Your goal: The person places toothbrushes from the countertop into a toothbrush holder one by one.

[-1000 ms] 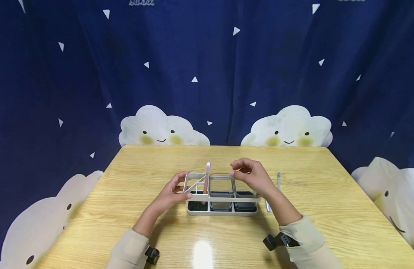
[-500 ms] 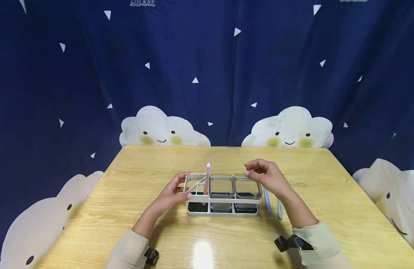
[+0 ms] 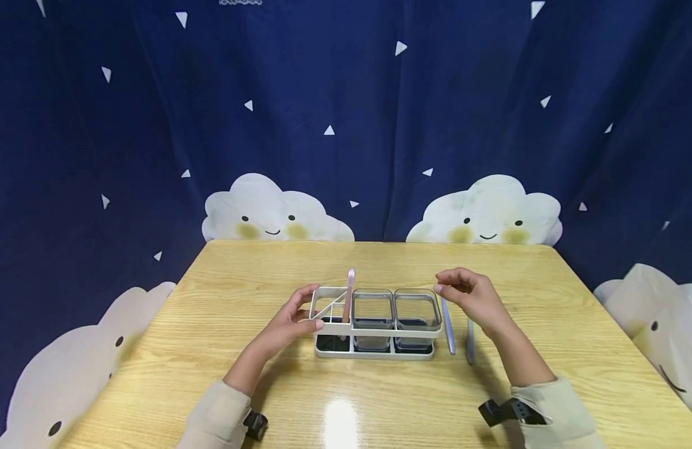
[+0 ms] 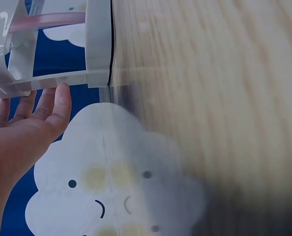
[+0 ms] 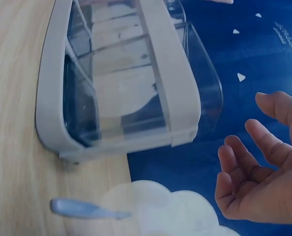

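A white toothbrush holder (image 3: 374, 355) with a black base stands on the table. My left hand (image 3: 286, 321) grips its left end, thumb on the front rail and fingers toward the back. In the left wrist view, fingertips (image 4: 62, 96) touch the holder's end wall. A pink toothbrush (image 3: 347, 305) leans upright in the left section. Two clear square cups, a middle cup (image 3: 372, 342) and a right cup (image 3: 415, 342), fill the other sections. Off the right end, my right hand (image 3: 475, 299) hovers with loosely bent fingers and nothing in them.
Two more slim toothbrush-like items lie right of the holder: a bluish one (image 3: 448, 330) and a greyish one (image 3: 470, 346), partly below my right hand. The wooden table (image 3: 256, 262) ends at a dark blue curtain (image 3: 301, 81) with cloud prints.
My right hand has moved right, from above the right cup to beyond the holder's right end. The left hand keeps its place on the holder.
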